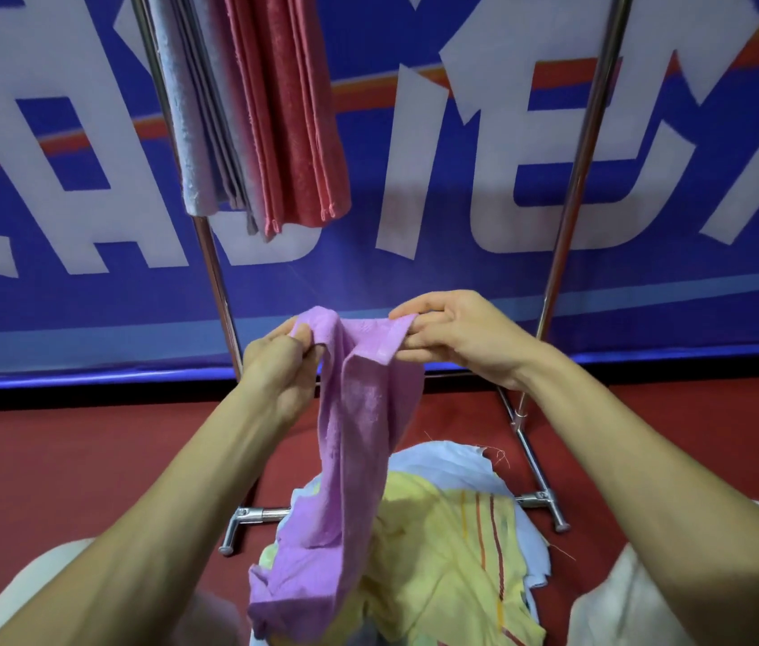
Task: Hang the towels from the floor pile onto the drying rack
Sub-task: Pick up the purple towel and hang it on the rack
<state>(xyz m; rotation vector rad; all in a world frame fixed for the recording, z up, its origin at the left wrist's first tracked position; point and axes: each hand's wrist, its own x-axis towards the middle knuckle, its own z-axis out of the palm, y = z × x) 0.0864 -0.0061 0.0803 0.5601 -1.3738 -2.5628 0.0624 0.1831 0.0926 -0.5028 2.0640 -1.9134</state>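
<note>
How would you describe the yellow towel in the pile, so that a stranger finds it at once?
Find the floor pile between the drying rack's feet. On top, right of the hanging purple towel, lies the yellow towel. Only it has thin red and orange stripes; the cloths around it are pale and plain.

Item: my forearms are running bare down to my left hand [282, 366] and right hand [456, 335]. Item: I am wearing an off-white garment [32, 594], its pale cloth showing beneath both arms.
</note>
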